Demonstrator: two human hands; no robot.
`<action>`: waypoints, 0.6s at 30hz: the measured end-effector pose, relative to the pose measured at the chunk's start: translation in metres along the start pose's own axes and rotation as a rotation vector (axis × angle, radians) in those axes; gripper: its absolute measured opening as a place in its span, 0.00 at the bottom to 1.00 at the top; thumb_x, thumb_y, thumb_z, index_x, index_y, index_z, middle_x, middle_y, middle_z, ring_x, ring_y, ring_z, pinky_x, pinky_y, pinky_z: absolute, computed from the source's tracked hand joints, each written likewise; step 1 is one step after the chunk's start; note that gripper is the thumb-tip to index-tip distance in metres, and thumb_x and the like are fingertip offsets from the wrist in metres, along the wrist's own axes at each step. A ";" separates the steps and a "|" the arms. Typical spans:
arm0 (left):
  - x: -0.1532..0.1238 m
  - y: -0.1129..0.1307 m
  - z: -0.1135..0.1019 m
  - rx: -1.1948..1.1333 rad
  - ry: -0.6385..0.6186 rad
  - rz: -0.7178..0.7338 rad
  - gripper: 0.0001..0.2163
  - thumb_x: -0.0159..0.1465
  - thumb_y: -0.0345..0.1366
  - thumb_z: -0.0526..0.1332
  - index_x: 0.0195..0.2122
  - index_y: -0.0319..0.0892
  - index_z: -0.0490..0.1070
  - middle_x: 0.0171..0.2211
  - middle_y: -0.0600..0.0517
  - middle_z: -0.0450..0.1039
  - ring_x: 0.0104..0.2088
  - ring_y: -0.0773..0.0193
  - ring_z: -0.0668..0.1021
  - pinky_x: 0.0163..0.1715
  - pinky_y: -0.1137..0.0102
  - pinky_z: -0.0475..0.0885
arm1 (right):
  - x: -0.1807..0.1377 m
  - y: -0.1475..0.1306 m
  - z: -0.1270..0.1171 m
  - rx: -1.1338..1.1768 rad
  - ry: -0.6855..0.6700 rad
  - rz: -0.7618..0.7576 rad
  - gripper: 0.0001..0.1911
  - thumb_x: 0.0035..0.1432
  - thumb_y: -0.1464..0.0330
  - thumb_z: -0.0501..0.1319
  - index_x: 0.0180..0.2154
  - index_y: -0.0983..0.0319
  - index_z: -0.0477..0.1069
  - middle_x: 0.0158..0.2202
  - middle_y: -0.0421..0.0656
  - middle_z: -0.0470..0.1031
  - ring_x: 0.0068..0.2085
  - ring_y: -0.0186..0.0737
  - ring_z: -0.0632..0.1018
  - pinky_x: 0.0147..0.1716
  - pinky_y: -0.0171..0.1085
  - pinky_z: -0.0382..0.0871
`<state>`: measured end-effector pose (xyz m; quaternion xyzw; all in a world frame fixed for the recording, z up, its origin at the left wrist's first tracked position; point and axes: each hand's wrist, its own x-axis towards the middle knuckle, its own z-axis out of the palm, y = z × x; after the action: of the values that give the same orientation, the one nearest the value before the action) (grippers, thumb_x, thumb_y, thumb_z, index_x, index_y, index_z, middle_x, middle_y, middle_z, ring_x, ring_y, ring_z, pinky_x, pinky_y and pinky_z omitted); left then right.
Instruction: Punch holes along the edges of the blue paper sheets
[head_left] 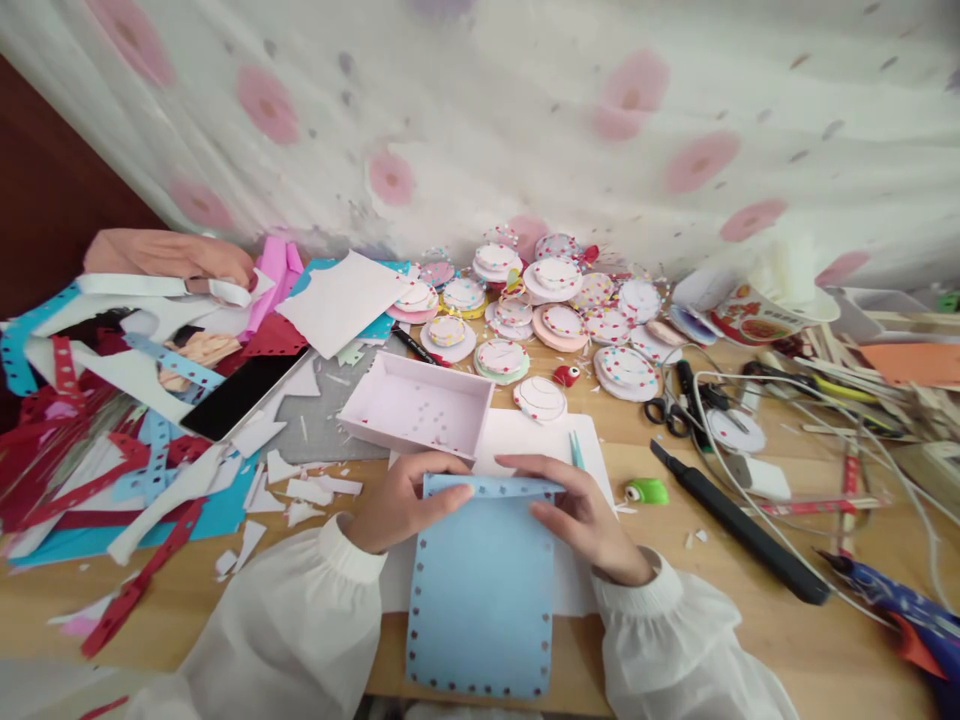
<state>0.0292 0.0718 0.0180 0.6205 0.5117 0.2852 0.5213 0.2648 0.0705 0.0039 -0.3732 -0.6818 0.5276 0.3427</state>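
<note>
A light-blue sheet of paper (480, 600) with small holes punched along its edges is held near the table's front edge. Its top edge is folded over in a narrow strip. My left hand (409, 500) pinches the upper left corner, thumb lying on the strip. At the upper right corner, my right hand (589, 515) grips the sheet between thumb and fingers. Beneath it lies a white sheet (577, 435). Just beyond my hands stands a pale pink open box (420, 405) with small bits inside.
Several round decorated paper pieces (502, 360) cover the back. To the left are a phone (244, 395) and heaped paper scraps (161, 440). On the right lie a black cutter-like tool (742, 525), scissors (667, 415), a white cable (780, 540), a green punch (646, 490) and a glue gun (900, 610).
</note>
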 end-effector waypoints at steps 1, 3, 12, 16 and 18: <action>0.000 -0.001 0.000 0.009 -0.007 0.005 0.12 0.57 0.41 0.63 0.36 0.38 0.76 0.37 0.47 0.78 0.39 0.57 0.77 0.38 0.69 0.70 | 0.000 0.000 0.000 0.010 0.015 -0.004 0.21 0.60 0.57 0.58 0.52 0.58 0.70 0.41 0.46 0.77 0.41 0.42 0.76 0.36 0.36 0.71; 0.000 0.000 -0.001 0.031 -0.038 0.030 0.12 0.57 0.40 0.62 0.36 0.37 0.76 0.36 0.47 0.78 0.37 0.58 0.77 0.35 0.70 0.70 | 0.002 -0.001 0.000 0.036 0.037 0.015 0.21 0.61 0.54 0.55 0.49 0.59 0.72 0.38 0.45 0.77 0.38 0.41 0.76 0.35 0.35 0.70; 0.002 0.000 0.002 -0.003 -0.049 0.114 0.10 0.56 0.35 0.63 0.37 0.36 0.76 0.37 0.47 0.78 0.39 0.60 0.77 0.42 0.71 0.70 | 0.009 -0.009 0.006 -0.065 0.031 0.109 0.07 0.57 0.66 0.62 0.36 0.62 0.75 0.34 0.44 0.79 0.36 0.38 0.77 0.36 0.33 0.69; 0.002 -0.003 0.004 -0.073 -0.048 0.103 0.10 0.56 0.36 0.65 0.38 0.37 0.76 0.37 0.47 0.78 0.39 0.60 0.78 0.41 0.72 0.72 | 0.008 -0.007 0.007 -0.115 0.058 0.076 0.06 0.57 0.67 0.62 0.35 0.63 0.75 0.33 0.44 0.79 0.34 0.37 0.77 0.35 0.33 0.69; 0.003 -0.003 0.005 -0.067 -0.050 0.086 0.11 0.55 0.37 0.66 0.38 0.37 0.77 0.37 0.47 0.78 0.39 0.60 0.78 0.40 0.72 0.72 | 0.008 -0.005 0.008 -0.131 0.062 0.059 0.06 0.57 0.67 0.61 0.35 0.63 0.75 0.32 0.44 0.78 0.34 0.37 0.77 0.35 0.33 0.69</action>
<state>0.0332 0.0729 0.0128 0.6309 0.4615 0.3086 0.5420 0.2530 0.0732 0.0077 -0.4312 -0.6926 0.4798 0.3228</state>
